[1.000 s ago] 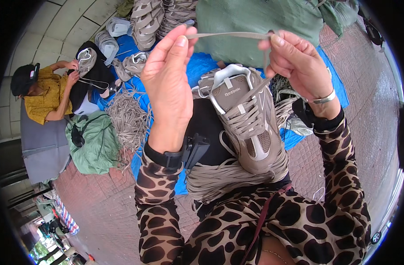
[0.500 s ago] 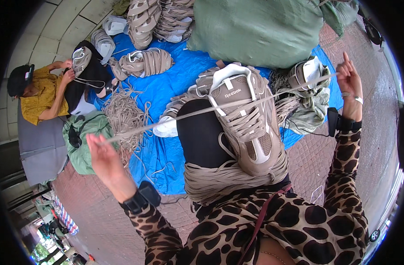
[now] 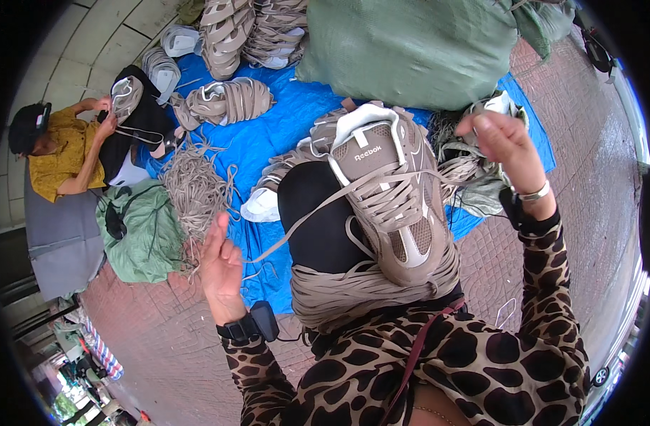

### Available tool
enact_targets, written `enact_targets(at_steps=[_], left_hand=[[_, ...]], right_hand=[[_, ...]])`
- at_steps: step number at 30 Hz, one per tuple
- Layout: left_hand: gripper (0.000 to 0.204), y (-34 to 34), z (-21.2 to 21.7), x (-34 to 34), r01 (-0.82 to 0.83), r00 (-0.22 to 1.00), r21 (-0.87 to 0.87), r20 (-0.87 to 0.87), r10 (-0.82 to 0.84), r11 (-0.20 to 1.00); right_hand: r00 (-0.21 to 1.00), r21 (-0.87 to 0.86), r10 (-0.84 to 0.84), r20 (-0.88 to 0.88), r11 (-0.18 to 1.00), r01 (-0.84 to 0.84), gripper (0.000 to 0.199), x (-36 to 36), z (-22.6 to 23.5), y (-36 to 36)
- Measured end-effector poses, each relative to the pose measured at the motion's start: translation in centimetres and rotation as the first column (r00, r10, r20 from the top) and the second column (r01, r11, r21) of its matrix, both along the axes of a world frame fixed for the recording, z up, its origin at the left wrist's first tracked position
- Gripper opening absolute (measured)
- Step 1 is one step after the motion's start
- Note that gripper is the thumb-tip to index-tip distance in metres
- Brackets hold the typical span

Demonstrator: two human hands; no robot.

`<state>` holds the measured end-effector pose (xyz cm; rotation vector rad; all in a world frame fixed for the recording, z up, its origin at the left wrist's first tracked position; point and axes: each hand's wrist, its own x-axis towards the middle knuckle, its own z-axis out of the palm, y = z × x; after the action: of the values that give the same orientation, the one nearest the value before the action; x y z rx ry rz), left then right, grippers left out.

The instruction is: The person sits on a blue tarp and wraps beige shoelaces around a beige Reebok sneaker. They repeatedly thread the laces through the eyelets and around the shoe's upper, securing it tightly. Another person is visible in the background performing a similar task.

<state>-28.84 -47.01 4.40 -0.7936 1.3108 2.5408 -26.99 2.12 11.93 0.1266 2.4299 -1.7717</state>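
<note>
The taupe shoe (image 3: 390, 202), showing mesh and white trim, is lying toe-near on bundled laces (image 3: 339, 292) over my lap. Its lace (image 3: 316, 210) is trailing to my left hand (image 3: 224, 273); I cannot tell whether that grip or my right hand's (image 3: 508, 149) is pinching it. Its ends are going unseen.

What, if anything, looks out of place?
The lace pile beside the crumpled green bag: it sprawls in a tangle, unlike the orderly lace bundle under the shoe. No damage stands out.
</note>
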Motion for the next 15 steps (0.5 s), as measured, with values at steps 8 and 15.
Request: enact_targets(at_steps=[8,15], left_hand=[[0.012,9.2,2.5,-1.9,0.347,0.881,-0.384,-0.179,-0.437,0.856],[0.012,13.2,3.6,-2.3,0.494,0.761,-0.513,-0.136,-0.635,0.702]], right_hand=[[0.915,-0.060,0.402,0.018,0.914,-0.401,0.035,-2.1,-0.5,-3.3],[0.926,-0.085,0.323,0.195,0.946,-0.313,0.034,-2.8,-0.6,-4.1]])
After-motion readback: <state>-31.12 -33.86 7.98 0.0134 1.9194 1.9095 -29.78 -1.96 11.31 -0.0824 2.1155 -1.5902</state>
